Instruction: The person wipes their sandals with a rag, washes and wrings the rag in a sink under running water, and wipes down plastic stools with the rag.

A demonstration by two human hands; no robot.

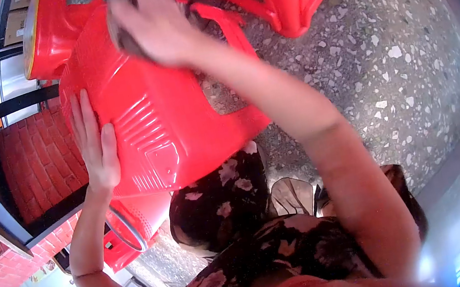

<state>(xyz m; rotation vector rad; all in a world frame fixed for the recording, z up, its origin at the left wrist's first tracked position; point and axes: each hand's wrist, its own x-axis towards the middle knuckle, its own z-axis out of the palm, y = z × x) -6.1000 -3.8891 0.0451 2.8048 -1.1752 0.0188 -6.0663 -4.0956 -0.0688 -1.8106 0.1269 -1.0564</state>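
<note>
A red plastic stool [184, 127] is tipped on its side in front of me, with ridged slots in its moulded surface. My left hand [96, 145] rests against its left side, fingers stretched out and lying flat. Over the far end of the stool, my right hand [151, 25] presses a greyish-brown cloth [122, 36] to the plastic. That hand is smeared by motion, and part of the cloth is hidden beneath it.
Legs of another red stool [288, 4] stand on the speckled stone floor [376, 62]. More red plastic stools are at the upper left [49, 40] and below the tipped one [147, 213]. A dark-framed table [41, 223] is at left.
</note>
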